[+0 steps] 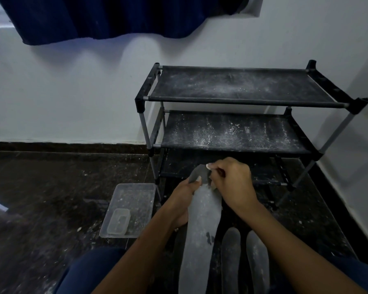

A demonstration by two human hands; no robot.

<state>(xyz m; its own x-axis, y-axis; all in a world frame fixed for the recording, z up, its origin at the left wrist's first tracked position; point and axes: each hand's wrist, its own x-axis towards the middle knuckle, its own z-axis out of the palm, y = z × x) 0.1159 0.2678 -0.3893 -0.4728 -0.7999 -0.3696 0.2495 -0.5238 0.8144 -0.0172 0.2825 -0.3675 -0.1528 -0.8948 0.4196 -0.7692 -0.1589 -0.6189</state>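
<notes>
I hold a long, dusty grey sole-shaped piece [202, 230], probably a shoe or slipper, pointing away from me over the floor. My left hand [185, 196] grips its far end from the left, thumb on top of the dark tip. My right hand [232, 183] has curled fingers at that same tip and pinches what looks like a small pale scrap of cloth [214, 186] against it. The hand hides most of the scrap. Two similar dusty grey pieces [231, 251] [257, 264] lie side by side on the floor, right of the held one.
A black shoe rack [242, 101] with dust-speckled shelves stands just beyond my hands, in the wall corner. A clear plastic tray [132, 184] with a small clear box [118, 221] in it lies on the dark floor to the left. A dark blue curtain [115, 15] hangs above.
</notes>
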